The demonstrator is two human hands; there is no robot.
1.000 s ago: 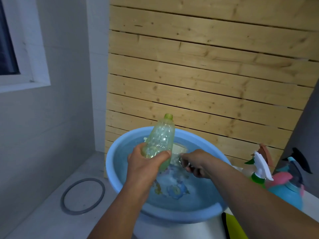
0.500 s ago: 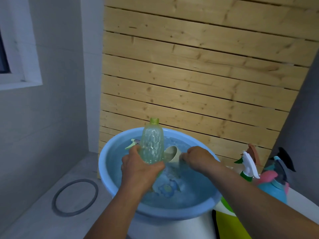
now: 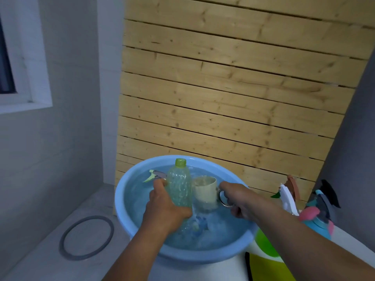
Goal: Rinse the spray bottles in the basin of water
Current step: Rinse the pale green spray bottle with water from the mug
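Currently: left hand (image 3: 166, 207) grips capless green bottle (image 3: 179, 187) | right hand (image 3: 236, 199) holds beige cup (image 3: 205, 191) by handle | risk: wet bottle slips, water slops over basin (image 3: 121, 201) rim

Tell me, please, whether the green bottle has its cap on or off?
Off: the green bottle, gripped by the left hand, shows a bare threaded neck.

One camera, worn on the head, looks forward and down from close above the left hand (image 3: 162, 207) and right hand (image 3: 237, 201), the basin (image 3: 129, 209) beneath them and plank wall (image 3: 233, 98) beyond.
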